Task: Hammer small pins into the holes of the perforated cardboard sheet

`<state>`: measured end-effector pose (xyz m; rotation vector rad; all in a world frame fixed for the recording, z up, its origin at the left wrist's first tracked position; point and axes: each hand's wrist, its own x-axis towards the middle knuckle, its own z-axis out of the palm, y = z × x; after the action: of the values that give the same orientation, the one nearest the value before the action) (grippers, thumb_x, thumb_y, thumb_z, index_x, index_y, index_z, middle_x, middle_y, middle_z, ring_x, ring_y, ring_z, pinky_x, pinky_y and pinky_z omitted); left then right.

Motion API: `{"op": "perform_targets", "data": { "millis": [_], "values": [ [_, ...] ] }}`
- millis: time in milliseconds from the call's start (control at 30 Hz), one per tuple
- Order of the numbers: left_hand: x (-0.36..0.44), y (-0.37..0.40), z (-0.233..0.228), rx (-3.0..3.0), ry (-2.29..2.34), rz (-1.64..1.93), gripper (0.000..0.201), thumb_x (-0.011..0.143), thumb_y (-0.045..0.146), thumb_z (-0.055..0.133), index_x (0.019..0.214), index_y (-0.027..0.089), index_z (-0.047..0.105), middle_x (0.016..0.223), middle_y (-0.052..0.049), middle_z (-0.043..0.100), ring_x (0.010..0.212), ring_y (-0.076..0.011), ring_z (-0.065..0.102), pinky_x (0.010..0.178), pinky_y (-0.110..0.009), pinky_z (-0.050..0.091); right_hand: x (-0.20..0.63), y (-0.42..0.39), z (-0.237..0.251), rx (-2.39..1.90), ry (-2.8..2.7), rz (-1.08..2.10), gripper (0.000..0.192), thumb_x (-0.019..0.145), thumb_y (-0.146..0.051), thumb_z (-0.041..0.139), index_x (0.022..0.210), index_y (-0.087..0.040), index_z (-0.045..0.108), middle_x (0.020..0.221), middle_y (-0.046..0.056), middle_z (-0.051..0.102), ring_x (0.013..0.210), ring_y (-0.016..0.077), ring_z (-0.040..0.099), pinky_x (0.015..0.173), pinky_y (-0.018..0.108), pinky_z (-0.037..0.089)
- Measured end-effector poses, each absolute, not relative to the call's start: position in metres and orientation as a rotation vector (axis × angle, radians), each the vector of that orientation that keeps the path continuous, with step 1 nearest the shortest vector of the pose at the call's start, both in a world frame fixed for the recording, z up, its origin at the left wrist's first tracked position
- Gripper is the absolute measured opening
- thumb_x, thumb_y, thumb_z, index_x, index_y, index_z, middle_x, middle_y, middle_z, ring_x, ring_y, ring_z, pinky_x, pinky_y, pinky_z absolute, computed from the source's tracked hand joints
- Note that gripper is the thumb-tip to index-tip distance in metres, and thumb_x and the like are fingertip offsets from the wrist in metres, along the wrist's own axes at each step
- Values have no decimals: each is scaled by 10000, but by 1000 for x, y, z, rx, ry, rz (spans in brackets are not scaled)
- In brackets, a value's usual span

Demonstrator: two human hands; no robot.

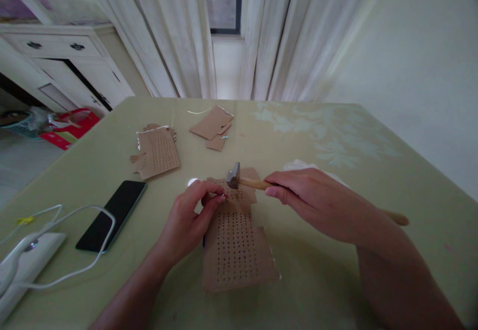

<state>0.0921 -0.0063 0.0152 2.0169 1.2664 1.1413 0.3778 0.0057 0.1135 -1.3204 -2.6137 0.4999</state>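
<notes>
A brown cardboard piece (233, 250) punched with rows of small holes lies on the green table in front of me. My right hand (313, 200) grips the wooden handle of a small hammer (239, 178), its metal head hovering just over the cardboard's far end. My left hand (190, 220) pinches a thin nail between thumb and forefinger, its tip on the cardboard directly below the hammer head. The handle's far end sticks out past my right wrist.
A second perforated cardboard (159, 152) and torn scraps (212, 123) lie farther back. A black phone (112, 214) rests at left beside a white cable (67, 243) and white device (26, 265). A white dresser (63, 66) and curtains (179, 31) stand behind the table (336, 136).
</notes>
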Motion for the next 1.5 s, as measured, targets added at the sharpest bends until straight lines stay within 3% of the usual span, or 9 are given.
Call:
{"op": "perform_targets", "data": {
  "millis": [167, 433, 567, 767, 1000, 1333, 1500],
  "values": [
    [92, -7, 14, 2019, 1262, 1149, 91, 1052, 220, 674, 1021, 244, 756, 892, 14, 759, 775, -159, 636, 725, -282, 492, 379, 5, 115, -1301, -2553, 531, 314, 1212, -342, 496, 1212, -235, 791, 1115, 61, 847, 969, 262, 746, 861, 383, 439],
    [96, -7, 14, 2064, 1272, 1154, 90, 1042, 204, 675, 1008, 237, 751, 848, 16, 725, 735, -155, 603, 689, -278, 468, 376, -2, 125, -1241, -2417, 678, 347, 1208, -370, 472, 1056, -227, 750, 942, 39, 794, 805, 216, 685, 744, 345, 422],
    [98, -7, 14, 2122, 1265, 1159, 133, 1039, 189, 664, 930, 227, 730, 787, 23, 682, 704, -152, 574, 653, -271, 442, 374, -6, 124, -1225, -2484, 667, 302, 1205, -347, 505, 1078, -233, 754, 975, 34, 809, 864, 227, 705, 788, 352, 432],
    [98, -7, 11, 2129, 1235, 1206, 125, 1031, 145, 667, 971, 223, 743, 793, 33, 686, 703, -138, 586, 668, -251, 464, 373, -9, 122, -1222, -2449, 634, 306, 1206, -334, 498, 1096, -217, 758, 969, 42, 809, 860, 225, 715, 792, 352, 439],
    [98, -7, 13, 2074, 1221, 1251, 133, 1018, 122, 713, 957, 216, 784, 1071, -38, 725, 886, -145, 682, 757, -233, 555, 374, -12, 124, -1193, -2438, 563, 311, 1209, -354, 499, 1101, -210, 752, 972, 39, 802, 850, 220, 712, 778, 346, 422],
    [97, -8, 12, 2085, 1216, 1222, 150, 1005, 111, 716, 923, 210, 794, 1022, -42, 732, 871, -157, 702, 723, -228, 594, 368, -12, 122, -1156, -2457, 547, 285, 1214, -353, 501, 1177, -220, 752, 1027, 43, 815, 895, 227, 725, 809, 349, 424],
    [94, -8, 10, 2106, 1188, 1210, 173, 1001, 84, 700, 960, 218, 801, 1047, -34, 742, 890, -151, 704, 742, -221, 598, 368, -12, 119, -1223, -2490, 611, 319, 1213, -349, 495, 1065, -218, 745, 967, 40, 809, 854, 228, 715, 778, 355, 419]
  ]
}}
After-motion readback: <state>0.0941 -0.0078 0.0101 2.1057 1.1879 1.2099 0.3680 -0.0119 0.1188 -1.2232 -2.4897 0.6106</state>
